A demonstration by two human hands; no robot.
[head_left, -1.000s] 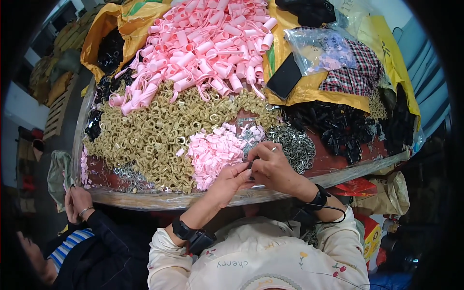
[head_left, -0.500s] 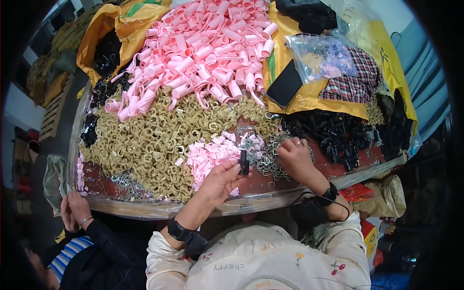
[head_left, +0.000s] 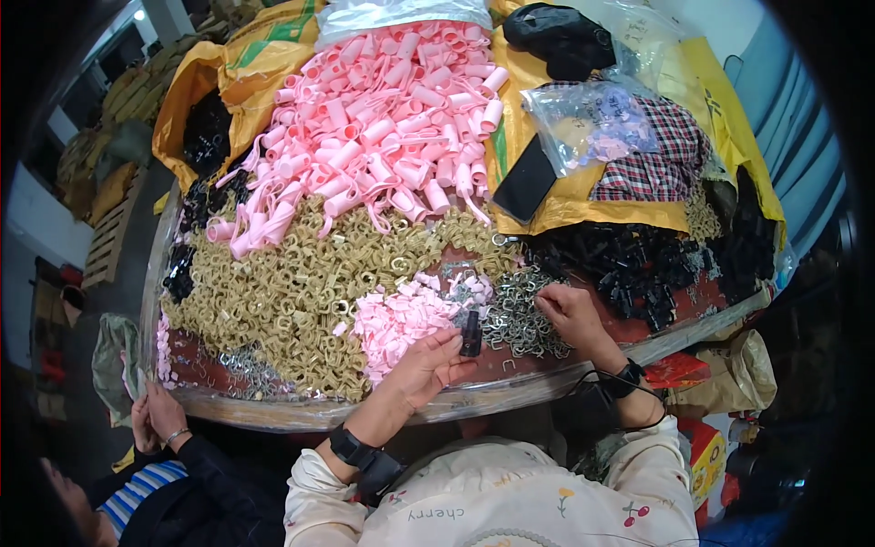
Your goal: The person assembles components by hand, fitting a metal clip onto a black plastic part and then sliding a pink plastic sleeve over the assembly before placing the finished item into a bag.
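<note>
My left hand (head_left: 421,372) is closed, its thumb and fingertips gripping a small black plastic part (head_left: 471,335) held upright. Just left of that part lies a heap of small pink plastic pieces (head_left: 396,321). My right hand (head_left: 576,317) has its fingers pinched together at the right side of a pile of small silvery metal clips (head_left: 521,314). Whatever sits between those fingertips, if anything, is too small to make out.
Tan ring-shaped pieces (head_left: 273,283) spread across the table's left half. Behind them rises a big mound of pink tubular parts (head_left: 392,118). Black parts (head_left: 629,273) lie at right, near a phone (head_left: 526,179) on a yellow sack. Another person's hands (head_left: 159,417) are at lower left.
The whole view has shifted slightly. My left hand still grips the black part, and my right hand stays pinched by the metal clips, a little farther right.
</note>
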